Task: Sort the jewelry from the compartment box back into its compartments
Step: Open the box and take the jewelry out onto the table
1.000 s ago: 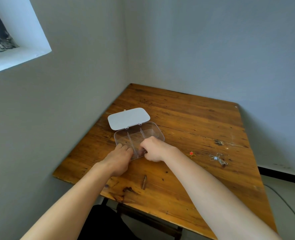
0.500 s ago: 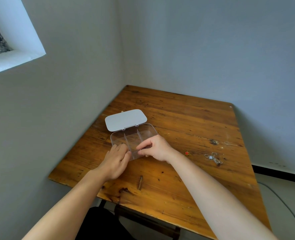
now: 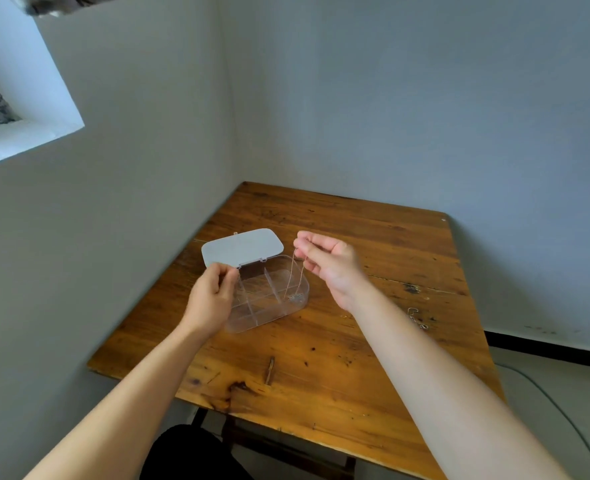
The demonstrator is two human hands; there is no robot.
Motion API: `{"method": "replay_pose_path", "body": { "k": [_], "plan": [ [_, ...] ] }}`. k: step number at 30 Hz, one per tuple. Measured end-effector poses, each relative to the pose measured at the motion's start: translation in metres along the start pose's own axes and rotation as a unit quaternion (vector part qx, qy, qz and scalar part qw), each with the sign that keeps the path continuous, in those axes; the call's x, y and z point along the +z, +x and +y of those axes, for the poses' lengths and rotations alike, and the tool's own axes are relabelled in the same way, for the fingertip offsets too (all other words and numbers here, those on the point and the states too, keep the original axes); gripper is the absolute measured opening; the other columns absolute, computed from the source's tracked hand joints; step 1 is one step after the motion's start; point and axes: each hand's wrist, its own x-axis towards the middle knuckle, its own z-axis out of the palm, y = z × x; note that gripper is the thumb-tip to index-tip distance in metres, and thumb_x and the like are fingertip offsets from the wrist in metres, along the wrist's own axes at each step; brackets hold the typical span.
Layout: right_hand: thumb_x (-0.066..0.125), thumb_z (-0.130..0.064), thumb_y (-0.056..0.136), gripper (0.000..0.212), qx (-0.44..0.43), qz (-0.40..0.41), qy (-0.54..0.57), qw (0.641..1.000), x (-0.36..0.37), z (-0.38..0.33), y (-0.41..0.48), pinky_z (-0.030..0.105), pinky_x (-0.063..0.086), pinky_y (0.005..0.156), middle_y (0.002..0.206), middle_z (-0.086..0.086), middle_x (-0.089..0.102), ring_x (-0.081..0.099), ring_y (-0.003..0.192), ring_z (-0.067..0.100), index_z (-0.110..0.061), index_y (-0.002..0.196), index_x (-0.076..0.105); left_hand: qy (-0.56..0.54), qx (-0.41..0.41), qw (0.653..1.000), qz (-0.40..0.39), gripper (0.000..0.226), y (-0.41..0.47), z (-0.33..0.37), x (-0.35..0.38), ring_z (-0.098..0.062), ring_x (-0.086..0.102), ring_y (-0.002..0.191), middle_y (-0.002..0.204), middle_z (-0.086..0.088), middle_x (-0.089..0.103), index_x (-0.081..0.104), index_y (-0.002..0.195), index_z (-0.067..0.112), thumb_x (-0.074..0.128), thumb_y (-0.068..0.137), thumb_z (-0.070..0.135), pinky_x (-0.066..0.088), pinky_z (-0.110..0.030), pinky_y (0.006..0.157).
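Observation:
A clear plastic compartment box [image 3: 248,326] lies on the wooden table with its grey lid [image 3: 241,247] folded open behind it. My right hand [image 3: 328,263] is raised above the box's right end, fingertips pinched on a thin chain necklace [image 3: 295,278]. The chain hangs straight down, and its small pendant end [image 3: 295,298] rests in the right-hand compartment. My left hand [image 3: 212,299] is at the box's left side. Its thumb and fingers are pinched together near the hinge, and I can make out nothing between them. The other compartments look empty.
Another silver chain [image 3: 417,317] lies on the table to the right of my right forearm. The table [image 3: 321,358] stands in a corner, with walls on its left and far sides. A cable [image 3: 563,410] runs over the floor at the right.
My right hand has risen from the box, drawing the chain up with it. My left hand has slid from the box's front edge up to its left rear corner.

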Motion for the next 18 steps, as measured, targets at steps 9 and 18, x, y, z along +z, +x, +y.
{"method": "replay_pose_path", "body": {
  "k": [9, 18],
  "plan": [
    [0.065, -0.015, 0.094, 0.021, -0.080, 0.024, 0.182, 0.980, -0.033, -0.073, -0.038, 0.037, 0.057, 0.090, 0.102, 0.004, 0.073, 0.072, 0.097, 0.020, -0.013, 0.114, 0.070, -0.210, 0.030, 0.977, -0.017, 0.021, 0.002, 0.084, 0.001, -0.023, 0.067, 0.078, 0.085, -0.011, 0.068, 0.060, 0.101, 0.013, 0.047, 0.102, 0.029, 0.058, -0.038, 0.077],
    [0.062, -0.008, 0.095, 0.023, -0.106, 0.108, 0.173, 0.973, -0.098, -0.088, -0.091, 0.018, 0.046, 0.060, 0.097, 0.002, 0.070, 0.057, 0.074, 0.005, -0.011, 0.117, 0.071, -0.194, 0.047, 0.972, -0.124, 0.022, -0.040, 0.106, 0.070, -0.014, 0.051, 0.063, 0.072, -0.005, 0.057, 0.059, 0.101, 0.013, 0.046, 0.102, 0.031, 0.046, -0.026, 0.056]
  ]
}}
